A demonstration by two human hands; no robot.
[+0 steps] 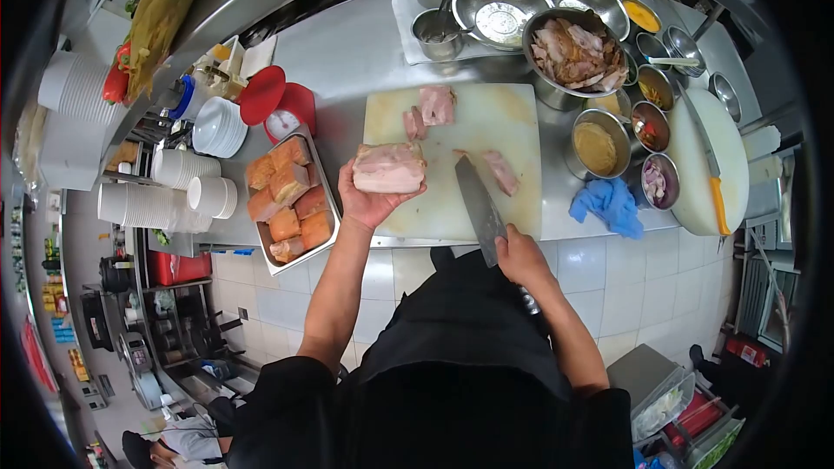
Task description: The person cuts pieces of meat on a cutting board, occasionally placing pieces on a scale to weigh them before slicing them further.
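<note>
The left hand (375, 200) holds a big block of meat (389, 168) above the left part of the cutting board (452, 217). Its grip is around the low side of the meat, with the palm under it. The meat hides most of the palm, so I cannot tell where every finger goes.

The right hand (521, 258) has its grip closed on the handle of the big knife (478, 200). The hand covers nearly all of the handle. The blade slants over the board, and its tip points up and to the left. I cannot tell if the blade touches the board.

A thin slice (501, 173) lies just to the right of the blade. Up near the top of the board are a chunk (437, 106) and some small bits (414, 123) beside it.

The board sits on a shiny metal surface (347, 56). To the left is a tray (323, 181) full of orange-brown blocks (289, 184), next to a red scale (291, 113). A big bowl (569, 91) of meat bits stands at the top right, with a blue cloth (608, 206) below it. The cloth is crumpled, so its shape is hard to make out. Some bowls at the top are cut off
</note>
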